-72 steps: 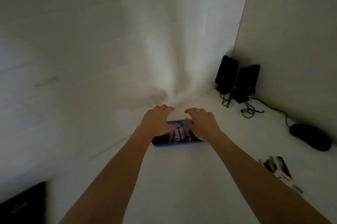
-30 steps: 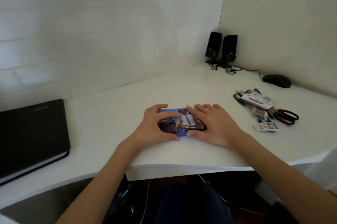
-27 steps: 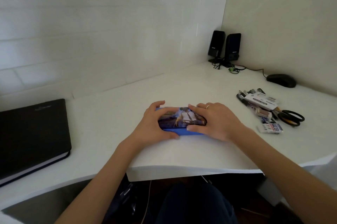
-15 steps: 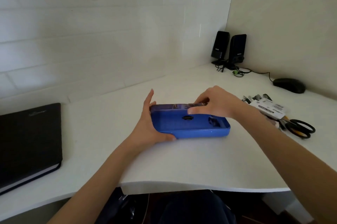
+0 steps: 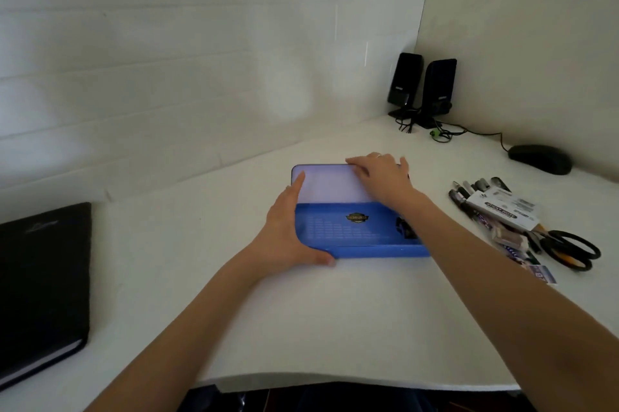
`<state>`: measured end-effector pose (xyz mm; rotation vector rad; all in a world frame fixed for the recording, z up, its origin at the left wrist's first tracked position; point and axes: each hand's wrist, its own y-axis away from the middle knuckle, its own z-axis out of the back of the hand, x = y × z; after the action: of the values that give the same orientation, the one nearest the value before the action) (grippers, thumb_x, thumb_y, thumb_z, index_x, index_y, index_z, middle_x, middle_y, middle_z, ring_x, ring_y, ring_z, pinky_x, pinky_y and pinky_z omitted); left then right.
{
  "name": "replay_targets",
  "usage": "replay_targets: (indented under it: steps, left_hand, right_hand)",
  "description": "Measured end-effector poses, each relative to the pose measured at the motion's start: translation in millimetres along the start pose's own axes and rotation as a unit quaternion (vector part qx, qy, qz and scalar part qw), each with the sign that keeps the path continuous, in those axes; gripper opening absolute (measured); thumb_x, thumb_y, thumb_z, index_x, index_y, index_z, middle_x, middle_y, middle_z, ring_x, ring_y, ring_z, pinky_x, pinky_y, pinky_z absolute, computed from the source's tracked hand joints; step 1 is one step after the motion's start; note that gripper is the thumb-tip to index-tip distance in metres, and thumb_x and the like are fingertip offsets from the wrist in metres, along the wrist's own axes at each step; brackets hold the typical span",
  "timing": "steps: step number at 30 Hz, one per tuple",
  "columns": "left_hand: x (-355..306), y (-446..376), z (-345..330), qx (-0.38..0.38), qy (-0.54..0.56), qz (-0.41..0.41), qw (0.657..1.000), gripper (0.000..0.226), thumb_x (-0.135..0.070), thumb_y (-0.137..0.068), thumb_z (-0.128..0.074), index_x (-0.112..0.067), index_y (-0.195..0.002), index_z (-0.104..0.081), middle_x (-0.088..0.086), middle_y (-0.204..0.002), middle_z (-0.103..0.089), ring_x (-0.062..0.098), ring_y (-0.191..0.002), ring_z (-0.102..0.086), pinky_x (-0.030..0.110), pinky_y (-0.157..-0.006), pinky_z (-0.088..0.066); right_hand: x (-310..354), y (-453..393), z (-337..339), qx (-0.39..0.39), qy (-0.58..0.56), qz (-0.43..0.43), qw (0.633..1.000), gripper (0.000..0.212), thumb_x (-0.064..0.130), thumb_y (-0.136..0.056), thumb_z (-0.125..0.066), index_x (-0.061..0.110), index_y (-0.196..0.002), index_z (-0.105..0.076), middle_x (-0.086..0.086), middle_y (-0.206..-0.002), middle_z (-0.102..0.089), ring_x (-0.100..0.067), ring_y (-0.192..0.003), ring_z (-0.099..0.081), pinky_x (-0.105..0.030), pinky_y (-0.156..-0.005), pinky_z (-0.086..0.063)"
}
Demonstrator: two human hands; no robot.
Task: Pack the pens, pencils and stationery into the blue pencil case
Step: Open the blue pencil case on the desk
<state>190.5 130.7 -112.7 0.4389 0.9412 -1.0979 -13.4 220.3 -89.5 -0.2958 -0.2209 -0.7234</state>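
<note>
The blue pencil case (image 5: pixel 351 230) lies open in the middle of the white desk, its pale lid (image 5: pixel 330 183) tipped back away from me. My left hand (image 5: pixel 288 227) grips the case's left end, thumb along the front edge. My right hand (image 5: pixel 382 177) rests on the lid's far right part, holding it back. A small dark item sits inside the tray at its right end. To the right lie the pens and markers (image 5: pixel 469 193), a sticky note pack (image 5: pixel 502 207), black scissors (image 5: pixel 569 249) and an eraser (image 5: pixel 509 237).
A black notebook (image 5: pixel 43 284) lies at the desk's left edge. Two black speakers (image 5: pixel 422 89) with cables stand in the far corner, and a black mouse (image 5: pixel 539 158) sits by the right wall. Walls close the desk behind and to the right.
The case was closed flat under both hands; my right hand has lifted the lid and swung it fully back, while my left hand kept hold of the left end.
</note>
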Motion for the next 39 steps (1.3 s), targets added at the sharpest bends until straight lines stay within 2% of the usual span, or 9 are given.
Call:
replay_targets:
  steps: [3, 6, 10, 14, 19, 22, 28, 32, 39]
  left_hand:
    - [-0.8, 2.0, -0.6, -0.007, -0.036, 0.002, 0.999, 0.132, -0.057, -0.033, -0.078, -0.047, -0.142, -0.004, -0.002, -0.155, -0.012, 0.018, -0.143, -0.011, 0.036, -0.114, -0.017]
    - [-0.3, 2.6, -0.9, 0.006, -0.063, -0.011, 0.998, 0.122, -0.043, -0.049, -0.087, -0.043, -0.142, -0.009, 0.001, -0.154, -0.011, 0.019, -0.142, -0.006, 0.030, -0.112, -0.012]
    - [-0.7, -1.6, -7.5, -0.023, -0.076, 0.011, 0.997, 0.115, -0.040, -0.060, -0.085, -0.029, -0.146, -0.010, 0.001, -0.144, -0.023, 0.017, -0.137, -0.013, 0.022, -0.105, -0.015]
    - [-1.6, -4.1, -10.3, -0.027, -0.096, 0.031, 0.994, 0.114, -0.045, -0.063, -0.080, -0.027, -0.147, -0.006, 0.002, -0.143, -0.024, 0.018, -0.136, -0.013, 0.026, -0.106, -0.019]
    - [-5.3, -0.7, -6.3, -0.046, -0.093, 0.062, 0.993, 0.117, -0.047, -0.061, -0.081, -0.021, -0.148, -0.008, -0.001, -0.141, -0.030, 0.019, -0.133, -0.016, 0.031, -0.107, -0.025]
    - [-6.3, 1.0, -5.5, -0.051, -0.073, 0.068, 0.994, 0.120, -0.045, -0.059, -0.083, -0.020, -0.148, -0.006, -0.003, -0.138, -0.032, 0.018, -0.132, -0.017, 0.026, -0.101, -0.025]
    - [-14.1, 2.5, -2.3, -0.039, -0.058, 0.068, 0.995, 0.122, -0.036, -0.059, -0.086, -0.024, -0.148, -0.003, -0.012, -0.117, -0.021, 0.018, -0.134, -0.017, 0.029, -0.106, -0.025]
    - [-5.6, -1.1, -2.1, -0.044, -0.029, 0.080, 0.995, 0.124, -0.036, -0.055, -0.088, -0.030, -0.147, -0.005, -0.002, -0.128, -0.027, 0.015, -0.133, -0.019, 0.029, -0.102, -0.028]
    - [4.4, -4.0, 3.6, -0.062, -0.059, 0.040, 0.996, 0.111, -0.056, -0.034, -0.082, -0.033, -0.130, -0.031, -0.005, -0.116, -0.043, 0.010, -0.113, -0.033, 0.029, -0.092, -0.038]
  right_hand:
    - [-8.5, 0.3, -2.8, 0.053, -0.071, 0.015, 0.996, 0.040, 0.028, -0.100, -0.029, 0.033, -0.138, -0.041, -0.002, -0.146, -0.044, -0.019, -0.142, -0.025, -0.055, -0.113, 0.009]
    - [-1.1, 22.4, 18.8, -0.058, -0.138, 0.045, 0.988, 0.035, 0.029, -0.098, -0.039, 0.036, -0.130, -0.051, 0.007, -0.139, -0.051, -0.010, -0.141, -0.026, -0.049, -0.115, 0.010]
    - [6.1, 91.2, 32.2, -0.028, -0.134, 0.124, 0.983, 0.028, 0.034, -0.090, -0.056, 0.034, -0.117, -0.064, 0.018, -0.128, -0.058, 0.002, -0.126, -0.044, -0.037, -0.116, -0.015]
    - [-9.2, 122.4, 6.5, 0.004, -0.114, 0.121, 0.986, 0.035, 0.023, -0.091, -0.057, 0.025, -0.127, -0.058, 0.010, -0.135, -0.054, -0.009, -0.124, -0.048, -0.033, -0.109, -0.032]
    - [-3.7, 122.1, -1.1, -0.086, -0.161, 0.088, 0.979, 0.016, 0.014, -0.084, -0.067, 0.018, -0.097, -0.075, 0.006, -0.082, -0.061, -0.004, -0.079, -0.047, -0.009, -0.076, -0.034]
    - [-0.9, 121.2, 1.8, -0.091, -0.224, 0.047, 0.969, 0.013, 0.013, -0.078, -0.072, 0.022, -0.087, -0.076, 0.015, -0.075, -0.057, 0.000, -0.080, -0.051, -0.003, -0.075, -0.034]
    - [-0.4, 124.6, 4.8, -0.093, -0.305, 0.010, 0.948, 0.021, 0.010, -0.074, -0.076, 0.030, -0.081, -0.073, 0.015, -0.074, -0.057, 0.007, -0.079, -0.050, -0.001, -0.073, -0.033]
    - [1.3, 127.2, 7.0, -0.090, -0.328, 0.007, 0.940, 0.021, 0.009, -0.075, -0.075, 0.030, -0.080, -0.073, 0.013, -0.070, -0.053, 0.008, -0.075, -0.049, -0.002, -0.070, -0.033]
    - [0.2, 133.7, 14.0, -0.146, -0.404, 0.032, 0.902, 0.026, 0.005, -0.076, -0.073, 0.031, -0.079, -0.073, 0.011, -0.072, -0.061, 0.000, -0.077, -0.056, -0.006, -0.072, -0.037]
